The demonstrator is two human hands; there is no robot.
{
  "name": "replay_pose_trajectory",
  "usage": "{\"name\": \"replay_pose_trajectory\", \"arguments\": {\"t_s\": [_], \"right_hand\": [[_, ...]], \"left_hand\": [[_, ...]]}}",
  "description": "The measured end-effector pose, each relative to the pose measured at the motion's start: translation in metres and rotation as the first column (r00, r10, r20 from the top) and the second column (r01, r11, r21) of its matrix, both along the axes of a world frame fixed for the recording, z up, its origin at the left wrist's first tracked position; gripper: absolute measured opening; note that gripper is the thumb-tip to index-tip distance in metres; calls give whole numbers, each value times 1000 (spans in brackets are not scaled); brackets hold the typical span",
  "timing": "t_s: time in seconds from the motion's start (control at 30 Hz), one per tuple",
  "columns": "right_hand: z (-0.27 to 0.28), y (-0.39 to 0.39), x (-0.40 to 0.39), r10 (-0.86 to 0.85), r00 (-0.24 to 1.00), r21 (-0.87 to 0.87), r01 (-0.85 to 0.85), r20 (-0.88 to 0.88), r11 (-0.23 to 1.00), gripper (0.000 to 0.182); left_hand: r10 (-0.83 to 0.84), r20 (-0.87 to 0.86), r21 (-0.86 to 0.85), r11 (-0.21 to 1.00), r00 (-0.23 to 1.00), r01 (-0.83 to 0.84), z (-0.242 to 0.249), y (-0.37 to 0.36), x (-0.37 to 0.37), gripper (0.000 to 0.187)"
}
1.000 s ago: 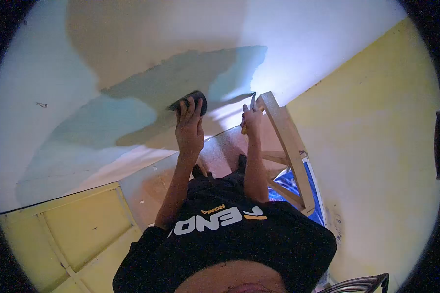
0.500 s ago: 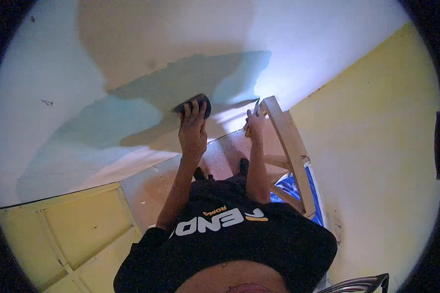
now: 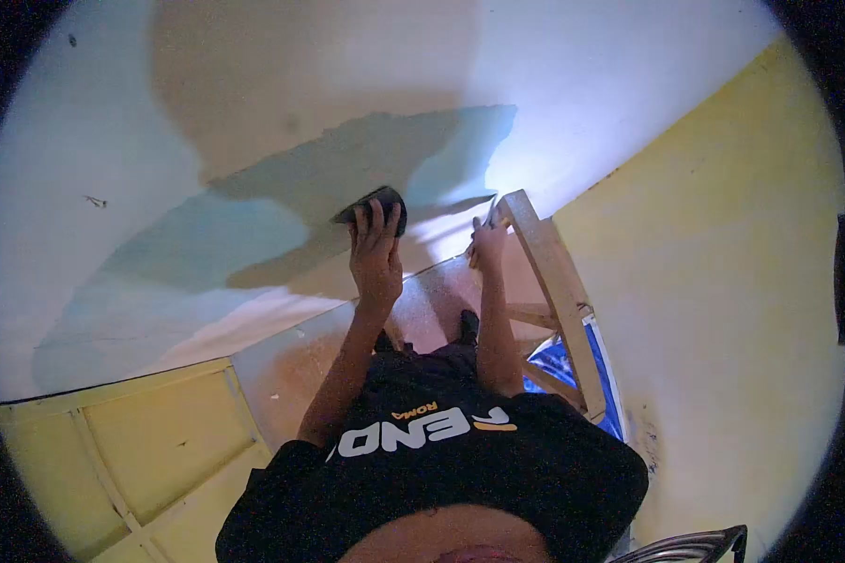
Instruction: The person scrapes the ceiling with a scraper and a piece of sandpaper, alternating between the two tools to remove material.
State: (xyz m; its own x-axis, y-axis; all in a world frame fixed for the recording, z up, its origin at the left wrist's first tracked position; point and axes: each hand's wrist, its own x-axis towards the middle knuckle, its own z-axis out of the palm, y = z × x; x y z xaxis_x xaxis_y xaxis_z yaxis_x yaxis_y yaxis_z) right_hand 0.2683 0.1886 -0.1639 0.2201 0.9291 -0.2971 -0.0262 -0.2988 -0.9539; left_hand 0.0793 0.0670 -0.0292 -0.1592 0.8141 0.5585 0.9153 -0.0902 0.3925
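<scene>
My left hand [image 3: 376,263] is closed around a black pad-like tool [image 3: 385,211], held up at the wall. The tool has a rounded side and a thin edge pointing left; its exact kind I cannot make out. Behind it spreads a pale blue-green patch [image 3: 178,244] on the whitish wall [image 3: 47,188]. To the right, my right hand [image 3: 486,244] grips a putty knife [image 3: 493,208], its thin blade pointing upward. The handle is mostly covered by my fingers. This hand is beside the top of a wooden ladder-like frame [image 3: 545,253].
A yellow wall [image 3: 704,253] rises on the right. Yellow panelled boards [image 3: 160,422] stand at lower left. Blue sheeting [image 3: 554,361] shows behind the wooden frame. A dark curved metal piece [image 3: 695,544] is at lower right. My head and arms cast shadows on the wall.
My left hand and the black tool have shifted slightly right and down in view. The putty knife has turned a little, showing its blade more edge-on. Both hands keep their hold.
</scene>
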Motion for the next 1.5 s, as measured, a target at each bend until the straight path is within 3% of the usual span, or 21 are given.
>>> {"name": "replay_pose_trajectory", "arguments": {"t_s": [0.03,0.1,0.2,0.3,0.37,0.47,0.5,0.57,0.67,0.7,0.77,0.8,0.93,1.07,1.17,1.27,1.3,1.37,1.47,1.5], "right_hand": [[-53,1,0,72,993,17,-70,-99,997,48],[-65,-25,2,406,872,-74,-402,273,913,66],[-76,-77,1,625,650,-153,-630,432,761,51],[-61,-129,1,580,806,-245,-543,115,803,45],[-72,-136,13,600,795,-290,-556,90,779,45],[-90,-127,35,609,783,-207,-580,125,788,51],[-84,-125,45,582,805,-196,-555,119,808,49],[-68,-123,64,522,849,-195,-501,79,843,43],[-64,-119,87,394,919,-262,-386,-21,885,32],[-66,-119,94,347,937,-284,-344,-42,895,29],[-88,-121,109,270,962,-302,-269,-38,914,23],[-100,-122,121,343,939,-242,-337,-18,910,25],[-110,-122,131,274,958,-320,-286,-83,903,25],[-110,-105,133,307,949,-333,-312,-69,890,25],[-87,-99,131,285,954,-291,-300,-92,909,25],[-83,-85,142,305,948,-343,-319,-95,884,30],[-80,-98,143,326,942,-365,-333,-81,870,33],[-67,-100,152,329,944,-345,-316,-21,884,40],[-62,-93,162,335,942,-383,-320,-29,867,47],[-65,-92,165,333,942,-410,-322,-47,854,48]], "left_hand": [[-8,5,31,999,1000,8,-9,2,3,55],[-72,-91,64,995,993,78,-25,15,8,56],[-104,-190,47,992,976,115,-28,44,28,56],[-215,-268,44,971,939,235,-23,77,51,52],[-347,-283,17,930,894,367,-40,100,64,48],[-400,-451,-103,911,798,399,-116,124,76,44],[-443,-476,-305,893,760,331,-134,126,80,41],[-543,-488,-656,745,683,123,-162,117,81,37],[-471,-527,-548,825,707,141,-181,95,74,40],[-457,-502,-458,861,734,222,-179,90,76,41],[-441,-441,-260,897,782,359,-166,82,83,43],[-457,-488,-211,889,744,407,-158,85,87,45],[-486,-408,-20,851,773,524,-97,105,109,43],[-363,-466,-73,925,807,374,-119,146,113,43],[-311,-658,-106,940,685,325,-161,154,100,42],[-298,-687,-312,945,663,101,-201,135,97,37],[-354,-589,-468,882,726,50,-190,106,94,37],[-400,-348,-763,646,848,-8,-171,75,101,38],[-389,-119,-737,651,913,182,-230,51,103,47],[-402,-151,-664,718,903,208,-220,48,108,50]]}}
